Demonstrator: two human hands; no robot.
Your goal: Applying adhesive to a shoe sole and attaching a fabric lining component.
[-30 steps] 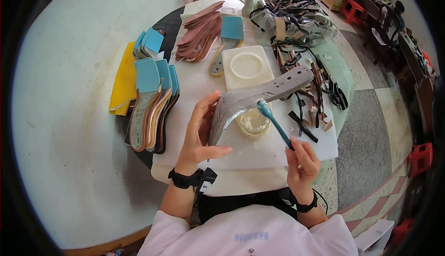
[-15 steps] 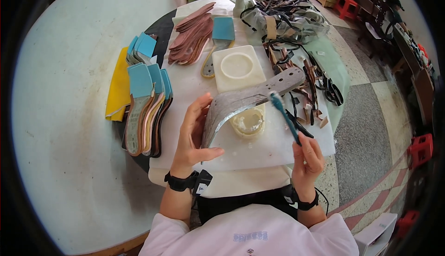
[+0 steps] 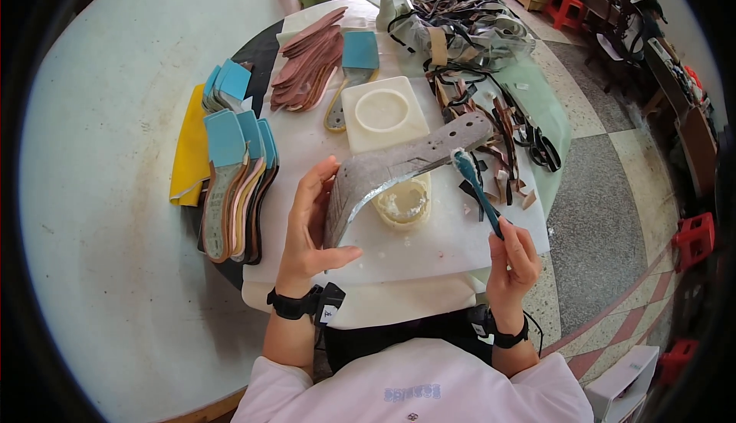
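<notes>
My left hand [image 3: 305,227] grips a bent grey insole board [image 3: 395,157] at its lower left end, thumb on the near side. The board slants up to the right, with a row of dark holes toward its far end. My right hand [image 3: 515,258] pinches the handle of a teal toothbrush [image 3: 481,195]. White paste shows on the bristles, which sit by the board's near right edge; I cannot tell whether they touch it. Below the board stands an open cream tub [image 3: 406,212] with whitish paste, partly hidden. Behind the board lies a cream square plastic piece [image 3: 412,133] with a round recess.
Insoles with blue ends [image 3: 232,193] stand at the left, beside a yellow sheet [image 3: 190,143]. Brownish-pink insole pieces [image 3: 308,67] are stacked farther back. Cut scraps [image 3: 502,136] and black scissors [image 3: 540,147] lie at the right. A bin of strips [image 3: 475,28] is behind.
The toothbrush has shifted rightward along the board's edge and tilted, so its pasty bristles show more. My left hand keeps its hold on the board. The whole view has drifted slightly.
</notes>
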